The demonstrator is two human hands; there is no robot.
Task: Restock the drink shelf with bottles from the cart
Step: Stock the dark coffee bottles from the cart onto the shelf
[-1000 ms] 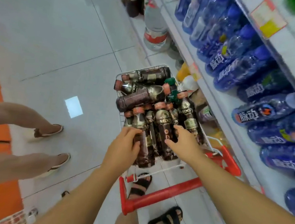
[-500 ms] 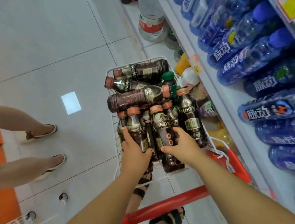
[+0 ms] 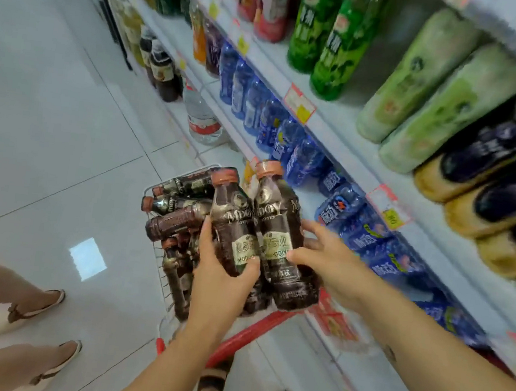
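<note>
two dark bottles held upright, side by side, above the cart (image 3: 165,284). the left grip (image 3: 224,275) is wrapped round the lower body of the left bottle (image 3: 234,221), thumb on the label and fingers on the far flank. the right grip (image 3: 323,258) clasps the right bottle (image 3: 281,230) at mid-body, thumb across the label, fingers behind. the two bottles touch along their sides, with long axes near vertical and caps uppermost, leaning slightly away from the viewer. the drink shelf (image 3: 333,129) runs along the person's right, so the right grip and its bottle lie nearer to it, and the left bottle has further to cross. the coming move is judged to be a swing rightward with caps kept up. each bottle shows dark brown contents, a copper-coloured cap, and a dark wrap with pale lettering and a cream panel low down. spare bottles (image 3: 175,224) of the same kind lie heaped on their sides in the cart below. blue bottles (image 3: 306,159) fill the tier nearest the grips; which gap is meant cannot be told.
</note>
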